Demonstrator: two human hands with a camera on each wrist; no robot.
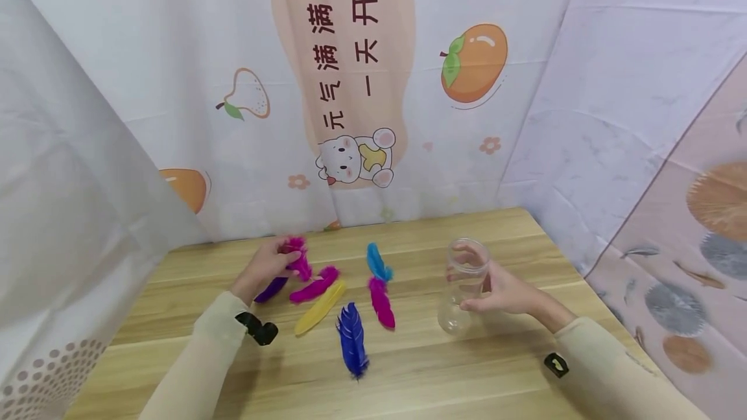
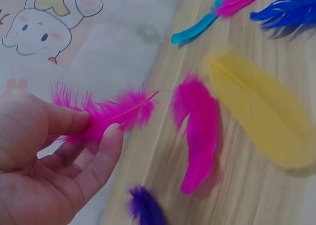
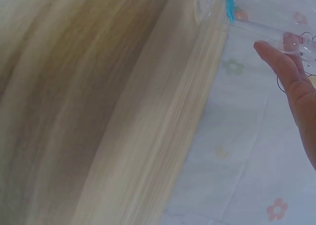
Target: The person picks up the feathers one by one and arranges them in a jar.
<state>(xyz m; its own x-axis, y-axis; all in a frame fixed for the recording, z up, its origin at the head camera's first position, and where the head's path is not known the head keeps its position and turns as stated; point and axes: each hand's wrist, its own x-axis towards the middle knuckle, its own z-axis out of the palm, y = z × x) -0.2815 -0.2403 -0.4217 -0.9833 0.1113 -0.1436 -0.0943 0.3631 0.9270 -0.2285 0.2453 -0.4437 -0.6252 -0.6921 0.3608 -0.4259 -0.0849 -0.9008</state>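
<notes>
Between thumb and fingers my left hand pinches a magenta feather, its quill tip pointing away from the hand. A purple feather lies on the table below that hand, and a second magenta feather is just beside it. My right hand grips a clear, open-topped jar from its right side, thumb in front and fingers behind. The jar stands upright on the right half of the table, and nothing shows inside it. In the right wrist view only part of the jar and the hand appear.
On the wooden table lie a yellow feather, a blue feather, a light blue feather and another magenta feather touching it. A printed curtain hangs along the table's back edge.
</notes>
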